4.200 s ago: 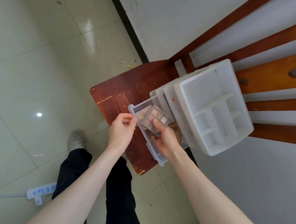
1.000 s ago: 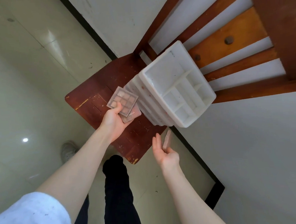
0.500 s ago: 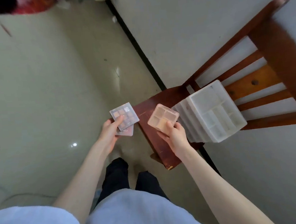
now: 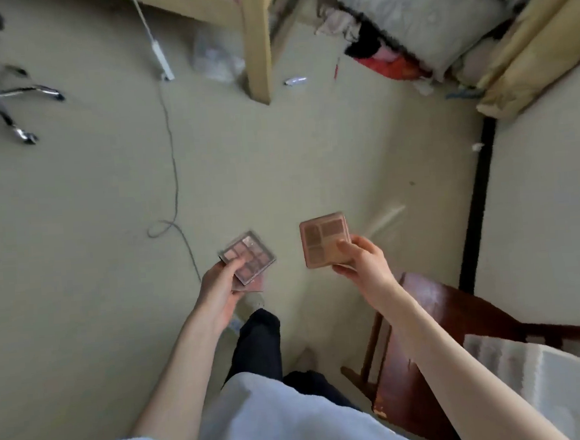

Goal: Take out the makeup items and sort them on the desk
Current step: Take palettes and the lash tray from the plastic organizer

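My left hand (image 4: 218,290) grips two stacked eyeshadow palettes: a clear-lidded one with several pink-brown pans (image 4: 250,257) on top, and a pink flat case (image 4: 257,284) peeking out beneath it. My right hand (image 4: 363,262) holds a beige palette (image 4: 321,243) with brown pans, thumb on its face. Both hands are raised over the floor, apart from each other. The white drawer organizer (image 4: 539,374) stands on the red wooden chair (image 4: 436,316) at the lower right, behind my right arm.
A pale wooden furniture leg (image 4: 257,43) stands ahead. A grey cable (image 4: 173,166) and power strip (image 4: 160,58) cross the floor. Chrome office chair legs (image 4: 5,99) are at the far left. Bedding and clutter (image 4: 415,22) pile up at the upper right.
The view has swung away from the chair toward the open floor. Both hands have kept their palettes and now hover over the floor; the organizer has slid to the lower right corner.
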The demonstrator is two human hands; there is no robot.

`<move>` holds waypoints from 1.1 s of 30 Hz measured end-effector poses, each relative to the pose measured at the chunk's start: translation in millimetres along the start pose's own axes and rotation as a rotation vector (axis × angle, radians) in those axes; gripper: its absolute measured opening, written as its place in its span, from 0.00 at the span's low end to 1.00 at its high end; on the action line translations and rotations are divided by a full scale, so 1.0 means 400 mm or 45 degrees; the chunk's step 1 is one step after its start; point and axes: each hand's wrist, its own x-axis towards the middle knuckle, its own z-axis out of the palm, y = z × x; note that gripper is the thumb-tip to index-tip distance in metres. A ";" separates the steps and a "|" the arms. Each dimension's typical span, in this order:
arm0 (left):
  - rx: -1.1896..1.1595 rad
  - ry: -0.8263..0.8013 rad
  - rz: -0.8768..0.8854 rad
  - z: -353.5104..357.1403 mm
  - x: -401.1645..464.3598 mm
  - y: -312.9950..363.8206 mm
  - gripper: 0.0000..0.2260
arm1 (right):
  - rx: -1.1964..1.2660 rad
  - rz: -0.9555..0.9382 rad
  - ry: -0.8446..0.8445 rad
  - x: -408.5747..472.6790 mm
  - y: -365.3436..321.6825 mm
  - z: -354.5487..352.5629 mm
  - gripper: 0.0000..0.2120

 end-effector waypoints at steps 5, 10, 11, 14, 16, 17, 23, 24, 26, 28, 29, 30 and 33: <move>-0.324 0.257 0.130 -0.217 0.006 0.093 0.05 | -0.163 0.000 -0.316 0.069 -0.068 0.283 0.05; -0.544 0.389 0.193 -0.406 0.098 0.201 0.06 | -0.294 0.007 -0.548 0.152 -0.125 0.582 0.06; -0.570 0.399 0.201 -0.434 0.125 0.228 0.07 | -0.315 0.013 -0.577 0.173 -0.136 0.639 0.06; -0.609 0.400 0.238 -0.513 0.201 0.337 0.06 | -0.416 0.001 -0.656 0.240 -0.189 0.823 0.06; -0.594 0.393 0.272 -0.568 0.232 0.408 0.06 | -0.484 -0.003 -0.678 0.270 -0.227 0.945 0.06; -0.602 0.397 0.297 -0.600 0.245 0.447 0.06 | -0.498 -0.008 -0.700 0.282 -0.245 1.008 0.06; -0.760 0.588 0.358 -0.795 0.290 0.616 0.09 | -0.570 0.020 -0.932 0.309 -0.301 1.339 0.06; -0.790 0.620 0.366 -0.826 0.296 0.638 0.09 | -0.584 0.031 -0.962 0.312 -0.305 1.391 0.07; -0.835 0.686 0.374 -0.887 0.313 0.682 0.09 | -0.626 0.041 -1.028 0.321 -0.312 1.497 0.07; -0.872 0.727 0.378 -0.945 0.338 0.726 0.10 | -0.658 0.047 -1.088 0.337 -0.319 1.598 0.08; -0.889 0.742 0.381 -0.976 0.354 0.751 0.10 | -0.667 0.053 -1.110 0.350 -0.323 1.649 0.08; -0.899 0.750 0.389 -1.007 0.373 0.779 0.10 | -0.673 0.061 -1.129 0.365 -0.330 1.701 0.08; -0.899 0.787 0.422 -1.111 0.446 0.885 0.09 | -0.660 0.090 -1.169 0.421 -0.354 1.873 0.08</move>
